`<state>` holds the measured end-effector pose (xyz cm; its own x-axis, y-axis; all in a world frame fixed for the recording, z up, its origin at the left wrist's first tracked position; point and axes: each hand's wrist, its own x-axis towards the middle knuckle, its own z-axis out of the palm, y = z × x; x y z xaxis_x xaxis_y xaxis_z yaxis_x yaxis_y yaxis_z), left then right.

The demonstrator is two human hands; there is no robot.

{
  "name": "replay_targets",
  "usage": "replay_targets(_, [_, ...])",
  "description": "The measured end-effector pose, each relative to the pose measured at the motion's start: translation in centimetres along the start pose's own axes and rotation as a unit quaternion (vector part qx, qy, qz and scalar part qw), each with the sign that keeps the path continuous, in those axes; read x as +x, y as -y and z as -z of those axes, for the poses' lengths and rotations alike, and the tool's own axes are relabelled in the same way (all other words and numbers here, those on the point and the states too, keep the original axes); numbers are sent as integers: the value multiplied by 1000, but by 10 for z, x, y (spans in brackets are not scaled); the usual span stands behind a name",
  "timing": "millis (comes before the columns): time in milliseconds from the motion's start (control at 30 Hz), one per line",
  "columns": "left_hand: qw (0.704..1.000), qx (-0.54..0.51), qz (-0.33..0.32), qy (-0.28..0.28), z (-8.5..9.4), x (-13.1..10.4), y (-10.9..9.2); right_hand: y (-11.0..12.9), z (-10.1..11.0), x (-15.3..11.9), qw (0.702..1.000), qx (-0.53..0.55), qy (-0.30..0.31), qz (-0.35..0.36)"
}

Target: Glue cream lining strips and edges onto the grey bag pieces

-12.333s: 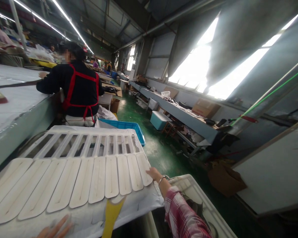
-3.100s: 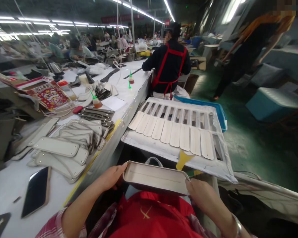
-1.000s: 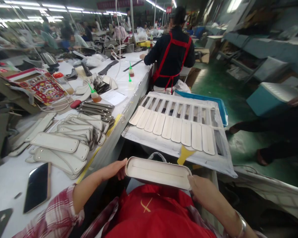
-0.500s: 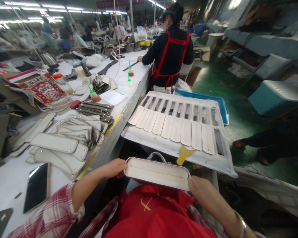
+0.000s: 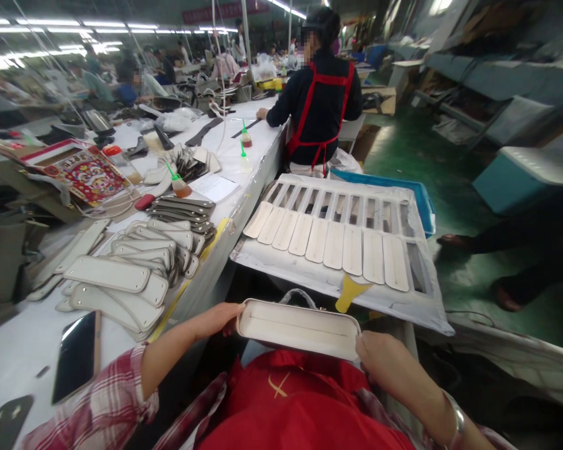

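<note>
A handbag is held in front of my red apron, its long pale panel with rounded corners and a line along the middle facing me. Its looped handle sticks up at the far side. At the left end my left hand is closed on the bag's edge, fingers partly hidden behind it. My right hand grips the right end, thumb at the corner. Beyond the bag, a white rack bears a row of pale rounded strips. A yellow scraper-shaped piece lies at the rack's front edge.
On the table to the left are stacked pale strips with studs, grey strips, a phone and a green-tipped bottle. A co-worker in a red-strapped apron sits ahead. A blue tray is under the rack.
The view has shifted slightly, so the table items appear a little further right. Both hands keep their hold on the bag, which stays in nearly the same place.
</note>
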<state>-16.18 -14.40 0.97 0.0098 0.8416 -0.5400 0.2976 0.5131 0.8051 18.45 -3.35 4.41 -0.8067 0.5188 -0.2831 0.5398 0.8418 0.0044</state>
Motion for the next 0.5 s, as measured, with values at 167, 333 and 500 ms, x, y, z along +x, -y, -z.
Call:
replay_targets(167, [989,-144,-2,-12,-5,5,27,0,-2,-1,999,11,-30,10])
replay_targets(333, [977,-212,-22,-21,-15,13,40,0,-3,-1,997,54,-54,-13])
replay_targets(500, [975,-219,-30,-21,-15,18,45,-3,-11,0,997,36,-65,21])
